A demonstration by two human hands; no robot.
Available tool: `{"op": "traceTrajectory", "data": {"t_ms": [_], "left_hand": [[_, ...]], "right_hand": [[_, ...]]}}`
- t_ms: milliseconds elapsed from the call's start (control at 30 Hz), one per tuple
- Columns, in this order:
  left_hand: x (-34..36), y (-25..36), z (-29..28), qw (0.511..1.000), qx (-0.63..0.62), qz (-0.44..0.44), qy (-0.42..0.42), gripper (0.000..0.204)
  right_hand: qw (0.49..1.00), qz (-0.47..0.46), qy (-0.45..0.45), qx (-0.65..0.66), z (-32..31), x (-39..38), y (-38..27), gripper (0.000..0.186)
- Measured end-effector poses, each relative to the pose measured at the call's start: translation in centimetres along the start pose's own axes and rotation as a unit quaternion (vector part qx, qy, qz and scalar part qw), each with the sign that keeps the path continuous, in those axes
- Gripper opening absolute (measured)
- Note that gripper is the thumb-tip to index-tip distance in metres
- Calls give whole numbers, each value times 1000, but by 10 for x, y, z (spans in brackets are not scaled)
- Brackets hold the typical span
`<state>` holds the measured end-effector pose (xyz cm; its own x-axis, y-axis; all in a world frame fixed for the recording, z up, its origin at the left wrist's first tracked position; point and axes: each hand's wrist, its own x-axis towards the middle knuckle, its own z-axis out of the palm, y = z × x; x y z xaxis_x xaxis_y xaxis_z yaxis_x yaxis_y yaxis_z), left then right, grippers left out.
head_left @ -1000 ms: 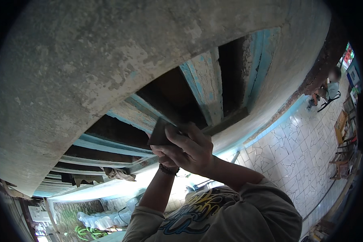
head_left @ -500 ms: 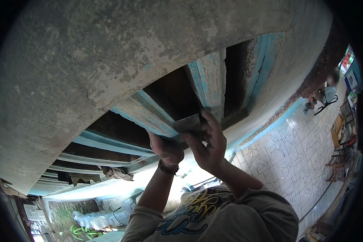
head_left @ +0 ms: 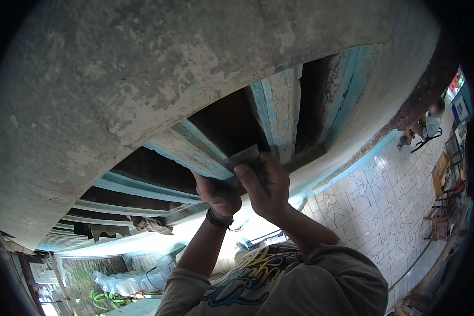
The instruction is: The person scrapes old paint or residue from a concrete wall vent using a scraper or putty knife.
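A thin, flat, dark grey rectangular piece (head_left: 246, 156) is pinched in my right hand (head_left: 267, 188), with the thumb on its near face; whether it is a scraper blade or a sanding sheet I cannot tell. It lies against the lower end of a wooden slat (head_left: 195, 151) whose white and blue paint is flaking. My left hand (head_left: 219, 202), with a dark bracelet at the wrist, is closed round the bottom of that slat, its fingers partly hidden. Right of it stands another peeling slat (head_left: 279, 113), apart from my hands.
Above the slats hangs a worn grey plaster wall (head_left: 142, 68). A crumpled brown cloth (head_left: 151, 225) lies over the ledge at left. Beyond are clear plastic containers (head_left: 126, 283), a pale tiled floor (head_left: 363, 195), wooden chairs (head_left: 440, 218) and a seated person (head_left: 431, 124).
My right hand has shifted slightly left, and the grey piece in it has turned and tilted, with less of its face showing. The left hand stays at the slat.
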<state>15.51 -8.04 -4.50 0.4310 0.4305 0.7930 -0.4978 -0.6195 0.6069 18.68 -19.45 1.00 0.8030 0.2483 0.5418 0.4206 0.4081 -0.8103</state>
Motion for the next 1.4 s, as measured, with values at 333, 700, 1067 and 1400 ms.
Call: {"op": "traceTrajectory", "data": {"t_ms": [333,700,1067,1400], "left_hand": [[-4,-9,-4,1000,-29,-2,8,93],[-1,-1,0,997,-55,-56,12,98],[7,5,6,998,-35,-7,42,98],[8,5,6,999,-40,-1,30,97]], "right_hand": [[999,-31,-5,-22,2,14,-14,22],[1000,29,2,-9,4,9,-21,21],[999,45,-3,5,7,17,-31,22],[997,-71,20,-15,14,35,-35,25]]}}
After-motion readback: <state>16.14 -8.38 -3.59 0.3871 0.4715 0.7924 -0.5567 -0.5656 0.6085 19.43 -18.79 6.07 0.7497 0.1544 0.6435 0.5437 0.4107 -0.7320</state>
